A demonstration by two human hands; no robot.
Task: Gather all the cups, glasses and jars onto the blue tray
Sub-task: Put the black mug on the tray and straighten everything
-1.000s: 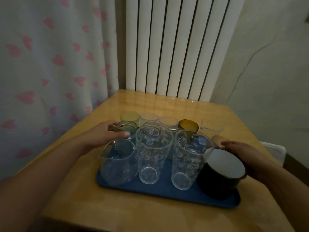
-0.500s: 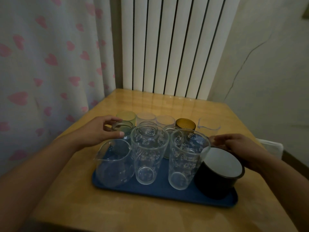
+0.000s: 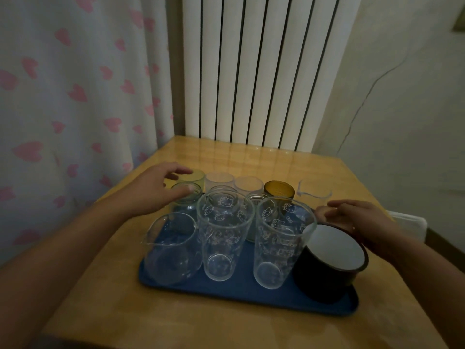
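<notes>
Left hand [image 3: 153, 191]: fingers loosely spread, thumb tip at the rim of a small clear jar [image 3: 186, 197]; holding nothing. Whether the thumb touches that rim cannot be told.

Right hand [image 3: 357, 220]: fingers relaxed and slightly bent, over the far rim of the black mug [image 3: 329, 270]; no grip visible, contact uncertain.

The blue tray [image 3: 246, 293] sits on the wooden table [image 3: 105, 306]. Front row, counted: one clear jug [image 3: 173, 250] with a pouring lip at left, two tall glasses [image 3: 224, 233] printed with white cartoon cat faces, and the black mug with a white inside at right. No readable writing on any item.

Behind them, largely hidden by the tall glasses: the small clear jar and at least one more glass piece; the count there is not determinable.

Back row, at or past the tray's far edge, which is concealed: one green cup [image 3: 193, 175], two frosted cups [image 3: 219, 178], one amber jar [image 3: 279, 188] with illegible marking, one clear cup [image 3: 314, 191] standing apart on the table at right.

Beyond: a white radiator [image 3: 264, 71] and a curtain [image 3: 75, 84] with pink hearts.
</notes>
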